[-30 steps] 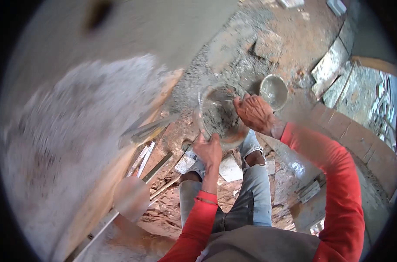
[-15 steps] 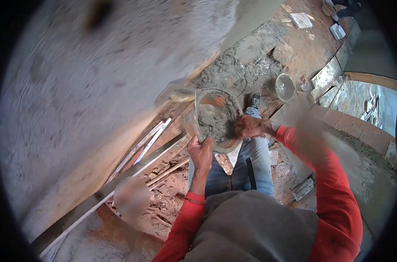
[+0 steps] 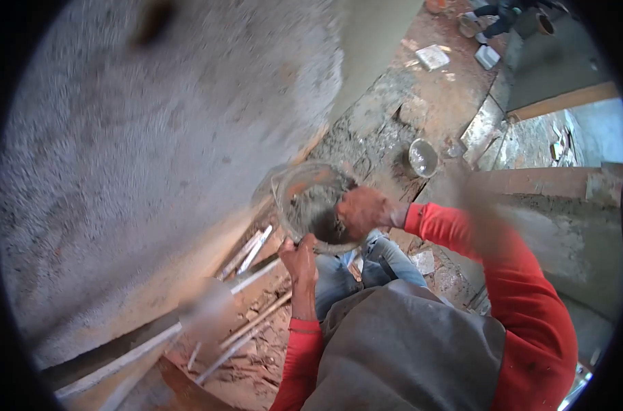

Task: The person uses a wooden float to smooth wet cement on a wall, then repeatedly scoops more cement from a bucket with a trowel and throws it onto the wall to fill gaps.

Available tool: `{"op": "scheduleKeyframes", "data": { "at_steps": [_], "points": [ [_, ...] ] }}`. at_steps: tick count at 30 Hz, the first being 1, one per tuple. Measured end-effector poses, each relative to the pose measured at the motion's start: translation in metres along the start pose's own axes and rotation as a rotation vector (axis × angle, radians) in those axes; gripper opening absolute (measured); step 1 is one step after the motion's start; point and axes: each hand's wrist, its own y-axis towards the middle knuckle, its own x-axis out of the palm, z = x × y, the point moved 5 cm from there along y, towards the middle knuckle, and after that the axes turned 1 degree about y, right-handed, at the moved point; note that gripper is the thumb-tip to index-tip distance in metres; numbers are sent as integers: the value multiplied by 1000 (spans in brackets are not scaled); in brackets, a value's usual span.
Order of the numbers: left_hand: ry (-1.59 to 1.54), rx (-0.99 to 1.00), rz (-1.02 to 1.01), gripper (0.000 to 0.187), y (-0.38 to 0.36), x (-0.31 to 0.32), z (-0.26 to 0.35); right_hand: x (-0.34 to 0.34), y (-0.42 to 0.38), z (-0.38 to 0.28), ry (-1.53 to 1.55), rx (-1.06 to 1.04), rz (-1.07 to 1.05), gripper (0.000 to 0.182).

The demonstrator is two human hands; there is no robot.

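A round bucket (image 3: 282,198) with wet grey mortar (image 3: 316,207) inside is held up in front of my legs, near the rough plastered wall. My left hand (image 3: 299,259) grips its near rim, fingers closed on the edge. Over the right side of the bucket is my right hand (image 3: 367,211), its fingers curled down at the mortar and partly blurred. Whether a tool is in that hand is hidden.
The rough wall (image 3: 168,137) fills the left. A second bowl (image 3: 422,158) stands on the mortar-strewn floor ahead. Wooden strips (image 3: 257,320) and rubble lie at lower left. Another person (image 3: 496,22) is at the far top right, near white blocks (image 3: 433,57).
The bucket and both my hands have shifted slightly left in view, and my right hand has moved farther over the bucket. The view has turned, showing more of the other person.
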Motion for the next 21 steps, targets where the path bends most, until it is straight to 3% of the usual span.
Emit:
{"op": "scheduleKeyframes", "data": {
  "at_steps": [1, 3, 5, 8, 10, 13, 16, 17, 19, 21],
  "points": [
    [-35, -4, -20, 14, 2, 7, -4, 6, -12, 11, -6, -141, 143, 25],
    [9, -68, -11, 14, -10, 12, -6, -34, -42, 22, 28, 24, 152, 26],
    [17, 0, -77, 15, -15, 39, 4, -52, -53, 46, -83, 220, 159, 32],
    [30, 14, -137, 17, -20, 68, 9, -6, -60, 47, -23, 171, 86, 28],
    [12, 33, -149, 19, -23, 91, 14, -35, -81, 52, -78, 92, 211, 25],
    [225, 107, -175, 22, -31, 117, 23, -85, -100, 68, -227, 66, 316, 24],
    [384, 162, -162, 20, -52, 148, 49, -62, -95, 136, -150, 218, 253, 23],
    [347, 175, -169, 19, -55, 156, 50, -85, -117, 128, 49, 307, 10, 26],
    [304, 190, -226, 17, -52, 167, 45, 15, -88, 198, 296, -127, -158, 22],
    [320, 199, -262, 16, -48, 172, 43, 99, -68, 233, 618, -506, -31, 19]
  ]
}}
